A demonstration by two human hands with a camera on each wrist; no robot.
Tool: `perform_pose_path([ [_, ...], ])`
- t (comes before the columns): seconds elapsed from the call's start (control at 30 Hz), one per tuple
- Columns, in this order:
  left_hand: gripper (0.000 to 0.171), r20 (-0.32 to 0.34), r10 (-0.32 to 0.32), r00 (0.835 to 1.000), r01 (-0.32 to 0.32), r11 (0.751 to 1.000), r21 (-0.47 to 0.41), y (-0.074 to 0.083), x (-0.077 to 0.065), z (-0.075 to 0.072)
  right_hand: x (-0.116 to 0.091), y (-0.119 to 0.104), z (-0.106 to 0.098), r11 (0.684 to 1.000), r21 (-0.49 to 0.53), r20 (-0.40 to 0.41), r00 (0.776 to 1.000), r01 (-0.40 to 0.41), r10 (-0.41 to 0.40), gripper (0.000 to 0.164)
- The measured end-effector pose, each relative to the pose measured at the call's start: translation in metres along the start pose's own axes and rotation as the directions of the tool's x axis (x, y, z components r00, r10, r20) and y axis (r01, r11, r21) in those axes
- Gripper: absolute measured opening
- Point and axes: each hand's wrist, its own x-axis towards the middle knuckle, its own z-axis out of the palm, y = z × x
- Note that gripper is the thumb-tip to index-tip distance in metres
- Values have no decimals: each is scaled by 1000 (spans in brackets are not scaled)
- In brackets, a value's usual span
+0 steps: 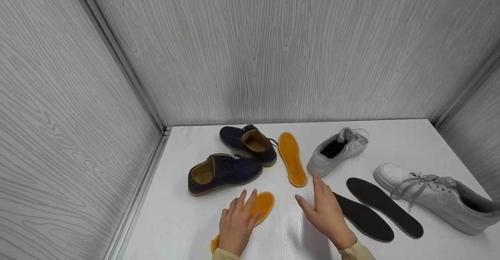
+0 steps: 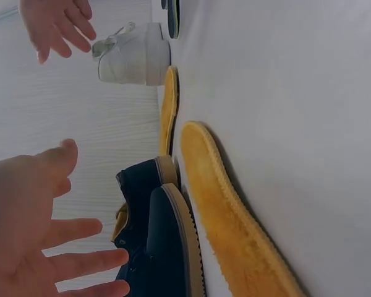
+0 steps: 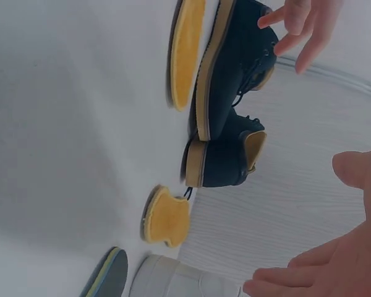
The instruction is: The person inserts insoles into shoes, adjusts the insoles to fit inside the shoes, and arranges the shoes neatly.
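Note:
My left hand [image 1: 236,225] hovers over a fuzzy yellow insole [image 1: 264,205], fingers spread and holding nothing; in the left wrist view a gap separates the hand from the insole [image 2: 219,213]. To the right, my right hand [image 1: 326,215] is held in the air with straight fingers and nothing in its grasp, near a black insole [image 1: 365,219]. Beyond the left hand sits a pair of dark navy shoes, the nearer shoe [image 1: 224,172] touching the farther shoe [image 1: 250,142]. A second yellow insole [image 1: 292,158] lies right of them.
A white sneaker [image 1: 338,152] stands behind my right hand, its heel facing me. Another white sneaker [image 1: 437,195] with grey laces is at the right edge. A second black insole [image 1: 384,207] lies beside the first. Wood-grain panels [image 1: 250,56] enclose the white table [image 1: 164,221].

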Motion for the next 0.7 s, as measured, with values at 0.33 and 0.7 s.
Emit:
perform_pose_path([
  [0.33, 48, -265, 81, 961, -74, 997, 39, -19, 20, -7, 16, -22, 6, 990, 120, 1, 997, -76, 77, 54],
  [0.7, 22, -433, 95, 897, -76, 995, 61, -66, 50, -14, 30, -41, 25, 977, 201, 11, 998, -67, 66, 38],
])
